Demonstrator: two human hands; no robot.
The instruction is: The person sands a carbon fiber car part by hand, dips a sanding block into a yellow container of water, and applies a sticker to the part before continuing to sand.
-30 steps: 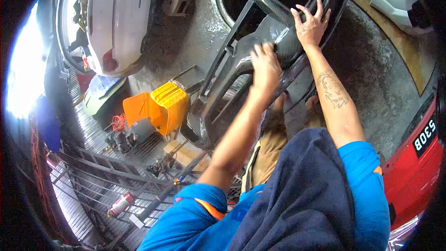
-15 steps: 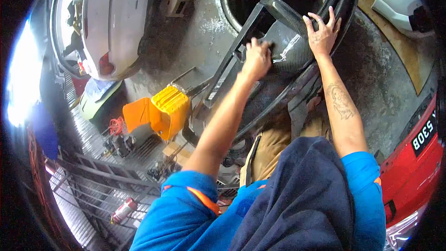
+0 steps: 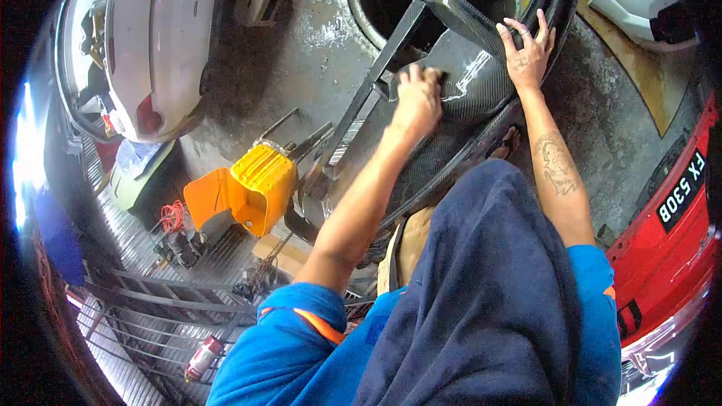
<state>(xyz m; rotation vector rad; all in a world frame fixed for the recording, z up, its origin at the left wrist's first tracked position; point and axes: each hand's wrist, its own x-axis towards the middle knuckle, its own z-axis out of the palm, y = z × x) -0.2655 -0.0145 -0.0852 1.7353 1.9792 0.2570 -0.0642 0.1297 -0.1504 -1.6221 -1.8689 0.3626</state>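
A dark carbon-fibre car bumper [image 3: 474, 98] lies across the middle of the head view, with a woven pattern and bright streaks of reflected light. My left hand [image 3: 419, 101] is on its panel beside a rectangular opening. Its fingers are curled and slightly blurred; whatever may be under them is hidden. Near the upper right rim rests my right hand [image 3: 526, 56], fingers spread over the bumper's edge and a ring on one finger. Part of the bumper's lower end is hidden by my left arm and the dark cloth hanging below my head.
A round drum or tyre-like ring [image 3: 353, 0] stands behind the bumper. To the left are a yellow bucket [image 3: 263, 177], a white car bumper [image 3: 169, 45] and a small stool [image 3: 262, 1]. A red car panel with a number plate [image 3: 681, 191] is at right; a fire extinguisher [image 3: 204, 358] is lower left.
The head view has shifted, so the surroundings sit a little differently in it. My left hand stays over nearly the same panel area, and my right hand stays on the rim.
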